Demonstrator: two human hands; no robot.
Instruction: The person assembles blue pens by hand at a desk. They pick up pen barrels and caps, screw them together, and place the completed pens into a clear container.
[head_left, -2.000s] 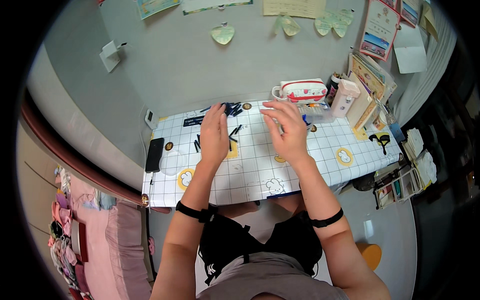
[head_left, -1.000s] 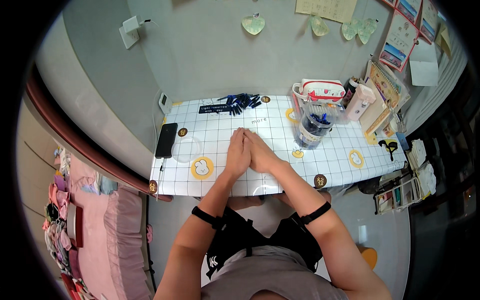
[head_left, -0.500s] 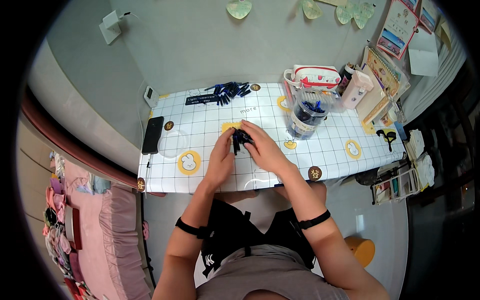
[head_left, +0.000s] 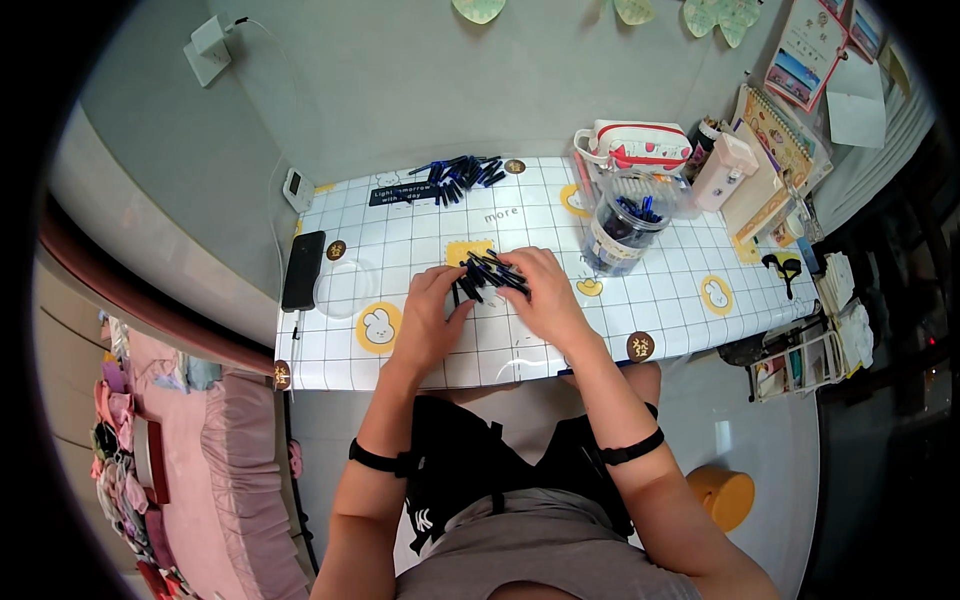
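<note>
Small dark blue ink cartridges (head_left: 487,275) are bunched between my two hands over the near middle of the table, lying at mixed angles. My left hand (head_left: 432,318) curves round their left side, fingertips and thumb against them. From the right, my right hand (head_left: 550,298) closes its fingers and thumb on the other end of the bunch. Farther back lies a loose heap of similar cartridges (head_left: 465,178). To the right of my hands stands an open clear plastic jar (head_left: 612,245), with more blue cartridges inside.
A round clear lid (head_left: 345,289) lies left of my hands beside a black phone (head_left: 304,270). A white and red pencil case (head_left: 640,146), a pink bottle (head_left: 725,170) and upright notebooks (head_left: 775,140) line the back right. A black clip-like item (head_left: 784,272) is near the right edge.
My hands have moved slightly apart, and the bunched cartridges between them are more spread and visible. The view has shifted slightly.
</note>
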